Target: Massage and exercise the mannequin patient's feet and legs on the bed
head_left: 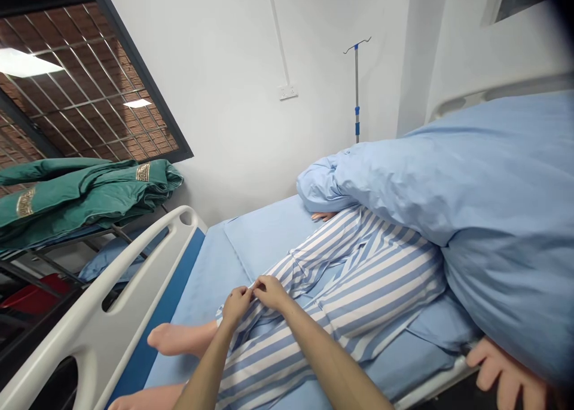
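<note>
Blue-and-white striped trousers (385, 296) cover the legs of a figure lying on the bed, which looks like a mannequin. My left hand (237, 307) pinches the cloth of the farther trouser leg at the shin. Close beside it, my right hand (270, 293) has its fingers closed on the same trouser leg, the fingertips of both hands nearly touching. A bare foot (179, 338) sticks out from the farther cuff. The nearer foot (134, 399) shows partly at the lower edge. A light blue quilt (448, 177) is folded back over the figure's upper body.
The white bed end board (107, 290) rises at the left. Green padded bedding (89, 195) lies on another bed beneath a barred window (85, 81). A drip stand (357, 93) stands by the wall. One figure's hand (506, 368) hangs over the bed's near edge.
</note>
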A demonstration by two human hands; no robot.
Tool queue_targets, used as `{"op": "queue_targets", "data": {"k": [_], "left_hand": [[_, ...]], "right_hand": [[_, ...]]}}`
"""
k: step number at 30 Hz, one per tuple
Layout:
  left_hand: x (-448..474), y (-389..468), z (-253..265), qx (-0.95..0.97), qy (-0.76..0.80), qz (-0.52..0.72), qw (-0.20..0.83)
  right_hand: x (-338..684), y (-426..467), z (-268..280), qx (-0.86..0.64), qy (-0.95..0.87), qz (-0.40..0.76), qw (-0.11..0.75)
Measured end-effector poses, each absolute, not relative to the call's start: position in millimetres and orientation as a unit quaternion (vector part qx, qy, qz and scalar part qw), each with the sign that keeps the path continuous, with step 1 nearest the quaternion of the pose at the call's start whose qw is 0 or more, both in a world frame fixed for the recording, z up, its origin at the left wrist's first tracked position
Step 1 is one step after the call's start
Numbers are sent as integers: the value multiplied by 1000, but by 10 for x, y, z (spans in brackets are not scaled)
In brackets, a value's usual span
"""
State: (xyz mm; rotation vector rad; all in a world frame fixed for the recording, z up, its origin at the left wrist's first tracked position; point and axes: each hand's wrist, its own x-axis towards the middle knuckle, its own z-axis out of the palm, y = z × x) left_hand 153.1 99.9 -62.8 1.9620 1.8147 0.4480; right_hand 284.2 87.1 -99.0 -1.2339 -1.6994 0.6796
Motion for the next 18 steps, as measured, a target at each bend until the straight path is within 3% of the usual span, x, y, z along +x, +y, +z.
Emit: {"op": "queue_targets", "data": {"k": [6, 10, 14, 18], "left_hand": [[1559, 947, -659, 707, 660, 165, 192], [1601, 1032, -535, 711, 648, 163, 220], [1842, 1254, -392, 713, 619, 194, 266], [2212, 1330, -514, 696, 609, 271, 268]], "right_hand": [[2932, 813, -834, -583, -625, 121, 505], [3024, 911, -876, -646, -543, 205, 496], [3094, 1007, -926, -611, -470, 319, 551], [3141, 1049, -936, -606, -423, 345, 579]]}}
